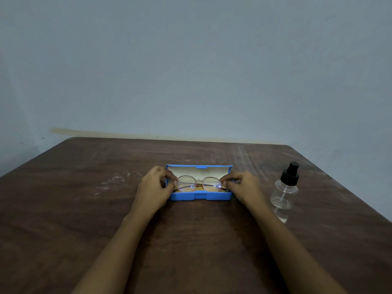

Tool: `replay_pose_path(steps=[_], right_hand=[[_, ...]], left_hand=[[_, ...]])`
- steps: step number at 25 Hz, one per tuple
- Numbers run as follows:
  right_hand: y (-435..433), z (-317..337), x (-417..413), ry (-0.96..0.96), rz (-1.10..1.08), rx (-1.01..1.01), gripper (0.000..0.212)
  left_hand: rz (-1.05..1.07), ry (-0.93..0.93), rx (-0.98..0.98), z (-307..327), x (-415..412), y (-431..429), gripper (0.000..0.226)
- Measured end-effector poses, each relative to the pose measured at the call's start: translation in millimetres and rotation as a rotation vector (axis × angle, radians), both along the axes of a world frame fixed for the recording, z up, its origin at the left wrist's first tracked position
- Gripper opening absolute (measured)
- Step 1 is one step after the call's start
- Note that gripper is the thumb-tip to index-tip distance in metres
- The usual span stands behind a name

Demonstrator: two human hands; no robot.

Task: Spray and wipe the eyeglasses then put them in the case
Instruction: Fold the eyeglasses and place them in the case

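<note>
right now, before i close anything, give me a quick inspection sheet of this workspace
surface: brown wooden table, pale scuff marks
job's things: eyeglasses upright in the open blue case; spray bottle stands upright to the right of the case, apart from it
clutter: nothing seen
hands: left hand pinches the left end of the frame; right hand pinches the right end
cables: nothing seen
surroundings: plain bluish wall behind the table

Wooden table [84, 209] bears blue case [199, 196], spray bottle [284, 192].
</note>
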State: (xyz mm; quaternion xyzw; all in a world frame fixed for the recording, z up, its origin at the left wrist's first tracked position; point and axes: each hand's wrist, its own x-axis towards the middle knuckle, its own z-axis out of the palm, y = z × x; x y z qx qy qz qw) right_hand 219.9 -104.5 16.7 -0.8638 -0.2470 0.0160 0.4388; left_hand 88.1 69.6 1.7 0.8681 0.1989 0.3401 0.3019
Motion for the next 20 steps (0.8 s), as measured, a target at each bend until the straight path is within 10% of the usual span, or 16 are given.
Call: replay_pose_path(steps=[8, 17, 20], right_hand=[[-3.4, -5.8, -13.3, 0.031, -0.032, 0.224, 0.012], [5.1, -16.6, -11.3, 0.301, 0.135, 0.600, 0.064], [2.9, -17.2, -10.1, 0.361, 0.170, 0.621, 0.046]], left_hand=[[0.185, -0.262, -0.390, -4.4, 1.6, 0.3, 0.013], [-0.145, -0.308, -0.869, 7.0, 10.2, -13.2, 0.033], [-0.160, -0.361, -0.979, 10.9, 9.7, -15.8, 0.023]])
